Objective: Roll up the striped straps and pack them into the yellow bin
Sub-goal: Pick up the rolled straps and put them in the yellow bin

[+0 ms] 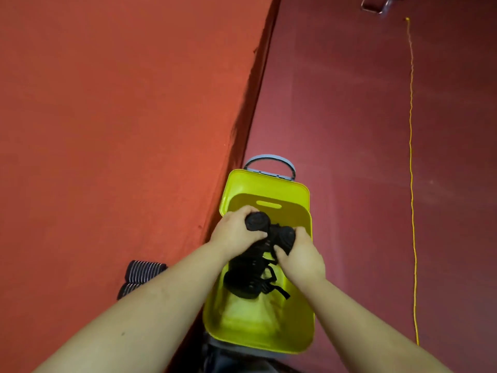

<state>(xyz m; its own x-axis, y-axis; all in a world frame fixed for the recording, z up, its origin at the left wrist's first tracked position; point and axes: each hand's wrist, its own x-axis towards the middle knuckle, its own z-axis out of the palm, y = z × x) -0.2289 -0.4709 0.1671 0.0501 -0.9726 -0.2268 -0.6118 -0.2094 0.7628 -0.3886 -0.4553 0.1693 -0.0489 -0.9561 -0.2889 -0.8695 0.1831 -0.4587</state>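
Both hands (269,243) grip rolled straps (256,222) over yellow bin (269,332); striped rolls (144,270) lie left.

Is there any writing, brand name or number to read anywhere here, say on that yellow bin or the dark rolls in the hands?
None can be read.
Yellow bin: plain, no label showing.
Rolled straps held by left hand and right hand: only faint, blurred marks, unreadable.

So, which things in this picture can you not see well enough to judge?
Head view only:
- Rolled black straps in the yellow plastic bin: count unclear, left hand and right hand cover them.
- Striped rolls on the orange surface: the left forearm hides part.
- Metal object: cut off by the top edge.
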